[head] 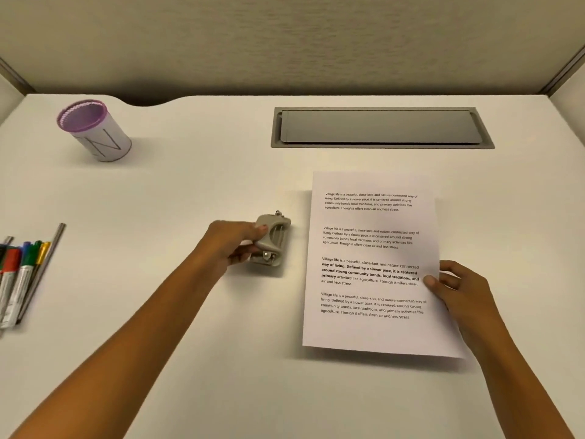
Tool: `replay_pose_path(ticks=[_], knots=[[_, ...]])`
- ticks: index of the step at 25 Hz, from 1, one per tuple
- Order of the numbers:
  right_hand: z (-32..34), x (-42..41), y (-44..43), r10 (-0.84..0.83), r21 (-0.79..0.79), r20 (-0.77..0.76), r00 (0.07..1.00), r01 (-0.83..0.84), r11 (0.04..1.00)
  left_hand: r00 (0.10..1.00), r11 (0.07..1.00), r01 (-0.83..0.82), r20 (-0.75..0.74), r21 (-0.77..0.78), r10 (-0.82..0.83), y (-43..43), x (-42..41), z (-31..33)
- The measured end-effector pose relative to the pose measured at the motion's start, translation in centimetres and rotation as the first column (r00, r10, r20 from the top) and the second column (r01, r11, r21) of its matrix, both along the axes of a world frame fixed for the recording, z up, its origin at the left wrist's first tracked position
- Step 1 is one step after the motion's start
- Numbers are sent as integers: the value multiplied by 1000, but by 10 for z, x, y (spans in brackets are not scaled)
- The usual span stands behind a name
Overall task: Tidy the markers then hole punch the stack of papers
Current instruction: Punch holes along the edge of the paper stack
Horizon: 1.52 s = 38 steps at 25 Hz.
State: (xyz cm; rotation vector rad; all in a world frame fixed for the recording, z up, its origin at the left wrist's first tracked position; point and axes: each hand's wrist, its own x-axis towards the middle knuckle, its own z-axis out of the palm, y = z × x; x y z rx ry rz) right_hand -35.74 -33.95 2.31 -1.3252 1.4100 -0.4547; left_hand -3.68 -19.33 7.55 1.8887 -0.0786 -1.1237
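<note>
A grey hole punch (272,240) stands on the white desk near the middle. My left hand (232,240) grips it from the left side, thumb on its top. Just right of it is the stack of printed papers (373,267), its near edge lifted slightly off the desk. My right hand (456,288) holds the stack's right edge, thumb on top. Several markers (19,277) with red, blue, green and yellow caps lie side by side at the desk's left edge, partly cut off by the frame.
A white cup with a purple rim (95,129) stands at the back left with nothing visible in it. A grey recessed cable hatch (381,127) sits in the desk (190,312) at the back right. A grey rod (47,258) lies beside the markers. Partition walls enclose the desk.
</note>
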Motion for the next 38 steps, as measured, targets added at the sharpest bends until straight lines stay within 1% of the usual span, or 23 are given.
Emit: replay_pose_path(ticks=[4, 10, 15, 19, 22, 31, 38], knots=[[0, 4, 12, 44, 11, 25, 999, -45, 999, 995, 995, -98, -16, -13, 98, 41, -15, -13], [-1, 9, 24, 89, 26, 38, 995, -90, 996, 989, 987, -147, -18, -67, 146, 61, -30, -25], [-4, 16, 32, 115, 14, 22, 993, -115, 993, 992, 991, -120, 18, -51, 121, 67, -30, -27], [-8, 25, 38, 138, 11, 18, 990, -138, 990, 985, 988, -153, 82, -18, 154, 68, -27, -32], [-9, 30, 42, 139, 4, 18, 990, -139, 990, 982, 989, -150, 120, 12, 148, 67, -26, -37], [-9, 38, 56, 175, -6, 37, 984, -175, 985, 981, 986, -168, 97, -5, 168, 66, -27, -39], [-11, 44, 62, 159, -15, 34, 987, -159, 987, 979, 984, -178, 98, -25, 179, 67, -29, -39]])
